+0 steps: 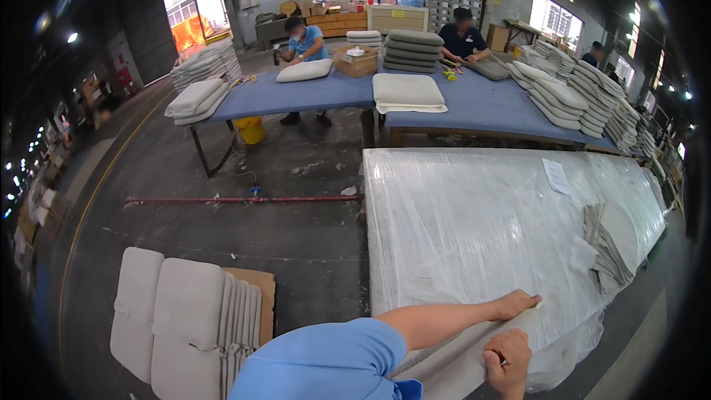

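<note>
A long, pale grey, soft-looking fabric piece lies before me along the near edge of a broad, flat, white slab wrapped in glossy clear plastic film. My left hand is clamped on the fabric's far end; my right hand curls by its right edge, and I cannot tell whether its fingers grip the cloth. I judge it light, floppy and hardly fragile, apt to slide on the film; its edges seem the best hold.
</note>
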`<state>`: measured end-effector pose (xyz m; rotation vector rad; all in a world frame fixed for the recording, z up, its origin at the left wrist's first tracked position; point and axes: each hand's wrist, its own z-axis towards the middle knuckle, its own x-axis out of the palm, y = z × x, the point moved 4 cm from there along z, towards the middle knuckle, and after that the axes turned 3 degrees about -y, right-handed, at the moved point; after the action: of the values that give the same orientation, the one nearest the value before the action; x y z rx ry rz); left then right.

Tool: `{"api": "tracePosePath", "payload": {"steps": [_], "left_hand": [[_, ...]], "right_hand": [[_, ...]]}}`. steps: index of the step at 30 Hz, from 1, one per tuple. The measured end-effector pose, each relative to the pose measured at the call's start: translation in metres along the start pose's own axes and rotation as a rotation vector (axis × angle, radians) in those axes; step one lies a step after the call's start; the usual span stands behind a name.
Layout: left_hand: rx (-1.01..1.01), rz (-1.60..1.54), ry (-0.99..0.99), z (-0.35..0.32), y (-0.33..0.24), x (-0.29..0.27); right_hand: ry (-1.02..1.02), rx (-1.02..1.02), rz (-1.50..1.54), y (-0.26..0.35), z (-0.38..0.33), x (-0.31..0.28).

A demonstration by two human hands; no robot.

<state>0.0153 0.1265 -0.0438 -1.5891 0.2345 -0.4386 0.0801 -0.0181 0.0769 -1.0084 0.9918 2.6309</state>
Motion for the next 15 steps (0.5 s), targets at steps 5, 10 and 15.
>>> {"api": "tracePosePath", "payload": {"steps": [5,10,15], "left_hand": [[0.14,-0.064,-0.088,-0.017,0.014,0.013],[0.027,0.416,-0.214,-0.106,0.082,-0.013],[-0.859,0.189,0.092,-0.266,0.168,-0.064]], "right_hand": [[-0.151,0.108,-0.007,-0.035,0.001,-0.008],[-0.192,0.137,-0.052,-0.078,-0.021,-0.032],[-0.286,0.356,-0.062,-0.117,-0.067,-0.062]]}}
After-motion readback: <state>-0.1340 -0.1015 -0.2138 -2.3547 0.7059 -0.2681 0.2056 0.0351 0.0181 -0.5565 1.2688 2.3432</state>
